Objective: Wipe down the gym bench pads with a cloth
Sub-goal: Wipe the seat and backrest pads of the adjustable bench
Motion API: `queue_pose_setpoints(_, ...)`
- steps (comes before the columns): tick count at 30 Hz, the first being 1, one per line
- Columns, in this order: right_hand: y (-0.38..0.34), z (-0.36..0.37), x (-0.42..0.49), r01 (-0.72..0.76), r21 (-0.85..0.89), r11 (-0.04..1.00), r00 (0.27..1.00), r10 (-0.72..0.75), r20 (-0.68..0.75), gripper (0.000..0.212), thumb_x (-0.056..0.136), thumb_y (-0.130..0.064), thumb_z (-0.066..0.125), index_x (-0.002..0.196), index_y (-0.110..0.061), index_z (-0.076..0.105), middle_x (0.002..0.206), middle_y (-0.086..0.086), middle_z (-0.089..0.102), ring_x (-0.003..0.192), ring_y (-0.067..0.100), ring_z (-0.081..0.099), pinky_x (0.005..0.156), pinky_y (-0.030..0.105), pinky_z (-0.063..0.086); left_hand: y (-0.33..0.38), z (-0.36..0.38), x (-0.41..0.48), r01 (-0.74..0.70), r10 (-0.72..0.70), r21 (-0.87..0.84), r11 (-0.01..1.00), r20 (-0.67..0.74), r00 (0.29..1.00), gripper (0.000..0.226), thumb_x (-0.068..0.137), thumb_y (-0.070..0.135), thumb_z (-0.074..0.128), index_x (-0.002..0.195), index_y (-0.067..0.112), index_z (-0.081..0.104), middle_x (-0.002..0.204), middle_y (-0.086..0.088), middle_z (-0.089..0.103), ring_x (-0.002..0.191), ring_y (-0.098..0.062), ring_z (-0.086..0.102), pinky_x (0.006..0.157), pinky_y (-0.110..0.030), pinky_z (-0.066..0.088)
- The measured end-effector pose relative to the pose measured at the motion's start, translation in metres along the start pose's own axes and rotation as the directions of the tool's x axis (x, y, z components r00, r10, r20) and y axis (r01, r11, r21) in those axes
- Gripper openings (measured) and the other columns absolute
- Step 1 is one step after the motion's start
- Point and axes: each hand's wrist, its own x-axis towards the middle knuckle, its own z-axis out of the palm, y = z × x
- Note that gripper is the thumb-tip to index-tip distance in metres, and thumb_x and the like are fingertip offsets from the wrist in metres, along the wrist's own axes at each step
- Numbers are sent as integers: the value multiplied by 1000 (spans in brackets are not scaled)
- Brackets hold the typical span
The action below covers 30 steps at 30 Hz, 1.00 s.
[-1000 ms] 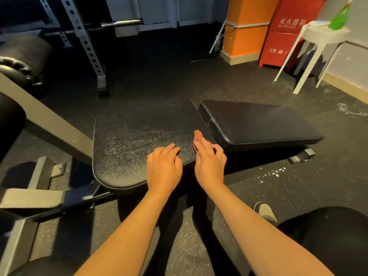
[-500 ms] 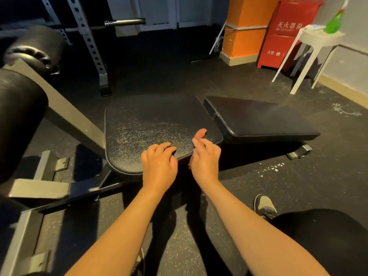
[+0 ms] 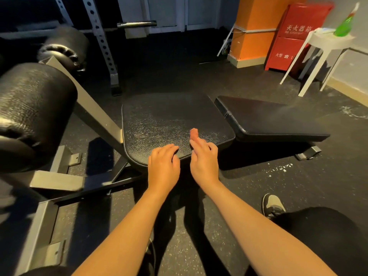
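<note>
Centre of frame — seat pad [image 3: 169,120], black and grained, with the back pad [image 3: 268,120] just beside it at right, lying low. We note the left hand [image 3: 163,166] at the seat pad's near edge, fingers loosely bent onto the surface, gripping nothing. The right hand [image 3: 203,158] is beside it, turned on edge, fingers stretched forward over the pad, holding nothing; whether it touches, we cannot tell. Left of frame — roller pad [image 3: 33,108]. Upper right: green spray bottle [image 3: 343,24] on a white stool [image 3: 326,46].

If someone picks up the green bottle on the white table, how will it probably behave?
The green bottle looks like translucent plastic, so probably light and fairly stiff. It is tall and narrow on the white table, so a careless push might tip it.
</note>
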Motion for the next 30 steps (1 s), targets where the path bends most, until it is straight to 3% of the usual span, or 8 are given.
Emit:
queue_pose_setpoints(4, 13, -7, 8, 180, -83, 980, 981, -174, 81, 55, 99, -10, 45, 145, -41, 45, 142, -28, 47, 115, 8, 35, 88, 29, 51, 15, 4, 18, -13, 7, 106, 994, 61, 998, 36, 99, 24, 48, 132, 31, 60, 133, 14, 60, 118, -17, 47, 100, -40, 31)
queue_pose_setpoints(6, 27, -12, 25, 59, -98, 993, 998, -57, 26, 61, 99, -9, 47, 145, -47, 39, 132, -21, 55, 110, 4, 33, 89, 26, 49, 15, 9, 21, 0, -7, 149, 989, 50, 999, 36, 100, 28, 47, 133, 31, 60, 137, 15, 58, 119, -16, 46, 102, -40, 30)
queue_pose_setpoints(9, 28, -11, 36, -131, -79, 988, 990, 126, -65, 64, 98, -10, 47, 149, -45, 30, 127, -10, 57, 118, 13, 37, 96, 40, 47, 15, 15, 17, 29, -31, 185, 982, 9, 999, 37, 101, 31, 45, 135, 32, 59, 142, 15, 54, 122, -14, 45, 104, -39, 27)
queue_pose_setpoints(15, 28, -18, 26, 162, -134, 978, 987, -159, 36, 52, 101, -14, 48, 148, -36, 43, 139, -20, 54, 121, 14, 40, 99, 33, 45, 27, 28, 26, -55, 51, 272, 961, 23, 998, 36, 101, 33, 43, 133, 32, 61, 139, 12, 57, 118, -17, 47, 98, -39, 31)
queue_pose_setpoints(18, 57, -29, 43, -75, -137, 988, 996, 68, -55, 55, 101, -15, 49, 144, -48, 41, 126, -14, 58, 115, 17, 37, 88, 26, 41, 23, 33, 24, -97, 99, 292, 952, 8, 995, 37, 101, 36, 45, 135, 32, 60, 141, 13, 56, 120, -17, 48, 101, -39, 33)
queue_pose_setpoints(21, 54, -19, 37, -249, -129, 960, 965, 236, -112, 50, 99, -29, 51, 143, -48, 38, 129, -12, 55, 117, 15, 37, 95, 37, 43, 21, 35, 22, -93, 102, 294, 951, -16, 995, 37, 101, 36, 45, 135, 32, 60, 141, 12, 56, 122, -17, 48, 103, -39, 33)
queue_pose_setpoints(28, 27, -22, 16, 77, -102, 992, 997, -75, 19, 46, 103, -22, 48, 143, -46, 46, 138, -29, 48, 116, 7, 30, 82, 20, 48, 19, 34, 20, -127, 133, 301, 945, 0, 991, 38, 102, 34, 43, 136, 29, 59, 141, 10, 56, 123, -18, 47, 103, -39, 34)
queue_pose_setpoints(30, 39, -31, 28, -6, -95, 996, 1000, 4, -26, 44, 102, -21, 51, 139, -45, 49, 136, -24, 45, 117, 9, 34, 74, 12, 40, 18, 34, 21, -134, 134, 295, 946, 20, 991, 39, 102, 36, 42, 138, 31, 58, 143, 12, 54, 124, -17, 46, 104, -39, 35)
